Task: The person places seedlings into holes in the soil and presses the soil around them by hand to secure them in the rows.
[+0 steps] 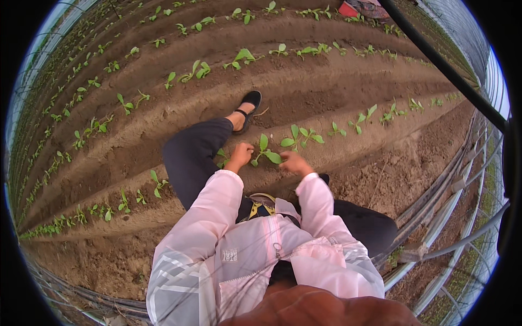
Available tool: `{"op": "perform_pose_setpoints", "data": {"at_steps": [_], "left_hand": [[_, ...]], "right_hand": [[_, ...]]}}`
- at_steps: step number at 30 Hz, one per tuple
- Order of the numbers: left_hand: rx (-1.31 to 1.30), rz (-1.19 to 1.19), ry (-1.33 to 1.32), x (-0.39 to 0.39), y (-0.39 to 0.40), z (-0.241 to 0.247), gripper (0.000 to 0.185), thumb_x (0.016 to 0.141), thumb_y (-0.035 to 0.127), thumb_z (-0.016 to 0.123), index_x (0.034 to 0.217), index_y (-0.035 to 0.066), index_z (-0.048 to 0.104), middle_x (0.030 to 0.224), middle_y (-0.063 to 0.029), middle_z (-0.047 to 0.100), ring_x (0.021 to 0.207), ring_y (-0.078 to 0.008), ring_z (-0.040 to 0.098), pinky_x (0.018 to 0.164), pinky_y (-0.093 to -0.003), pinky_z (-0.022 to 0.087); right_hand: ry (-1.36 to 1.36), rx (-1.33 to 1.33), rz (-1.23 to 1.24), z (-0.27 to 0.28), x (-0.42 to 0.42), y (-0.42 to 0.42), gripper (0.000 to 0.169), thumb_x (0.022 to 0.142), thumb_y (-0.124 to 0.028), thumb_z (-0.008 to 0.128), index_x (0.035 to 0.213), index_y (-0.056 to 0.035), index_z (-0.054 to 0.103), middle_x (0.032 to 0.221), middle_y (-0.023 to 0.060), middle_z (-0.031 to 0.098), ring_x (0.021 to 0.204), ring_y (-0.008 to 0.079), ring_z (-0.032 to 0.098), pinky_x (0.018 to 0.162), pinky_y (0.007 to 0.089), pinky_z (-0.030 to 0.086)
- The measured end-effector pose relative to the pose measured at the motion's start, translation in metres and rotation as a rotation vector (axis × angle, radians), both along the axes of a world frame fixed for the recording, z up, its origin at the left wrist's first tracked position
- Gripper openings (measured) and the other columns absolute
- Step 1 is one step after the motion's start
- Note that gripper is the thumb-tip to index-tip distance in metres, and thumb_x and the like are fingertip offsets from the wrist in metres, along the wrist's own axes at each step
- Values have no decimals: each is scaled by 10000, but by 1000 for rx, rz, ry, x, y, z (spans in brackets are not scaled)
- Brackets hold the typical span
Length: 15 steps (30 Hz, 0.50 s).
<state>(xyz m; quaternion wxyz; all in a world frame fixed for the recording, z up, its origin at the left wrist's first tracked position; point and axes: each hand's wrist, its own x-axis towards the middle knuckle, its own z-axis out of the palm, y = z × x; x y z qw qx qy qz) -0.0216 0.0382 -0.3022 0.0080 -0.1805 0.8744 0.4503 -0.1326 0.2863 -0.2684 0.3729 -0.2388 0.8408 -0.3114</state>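
Note:
Between my two hands, a green leafy seedling [264, 153] stands on the soil ridge [322, 153]. My left hand [241, 155] is at its left side with the fingers curled, close to a small leaf; whether it holds anything is hidden. My right hand [294, 162] is at the seedling's right, its fingertips by the tip of the lowest broad leaf; a grip on it cannot be made out. A cluster of seedlings [301, 137] grows just beyond my right hand. Partly behind my left hand is another small seedling [221, 158].
My foot in a black shoe [251, 106] rests in the furrow beyond the ridge. More seedling rows [244, 57] run across ahead. A red and grey bundle [361, 9] lies at the far right. Pipes [432, 240] and a metal frame line the right edge; a dark bar [444, 63] crosses the upper right.

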Motion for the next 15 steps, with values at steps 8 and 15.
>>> {"op": "perform_pose_setpoints", "data": {"at_steps": [8,15], "left_hand": [[-105,413,303,3,-11,89,184,856,143,675,894,-36,690,863,-284,651,864,-455,643,746,-475,517],[248,299,879,76,25,319,254,981,9,559,1225,-58,580,1094,-140,646,875,-155,673,684,-266,560]], "right_hand": [[1100,-702,-366,258,-52,-9,303,863,-86,708,1160,-62,651,1050,135,631,868,240,653,779,335,528],[977,-421,-479,231,-133,57,164,887,-86,655,1036,-39,704,922,112,703,831,198,677,746,309,533]]}}
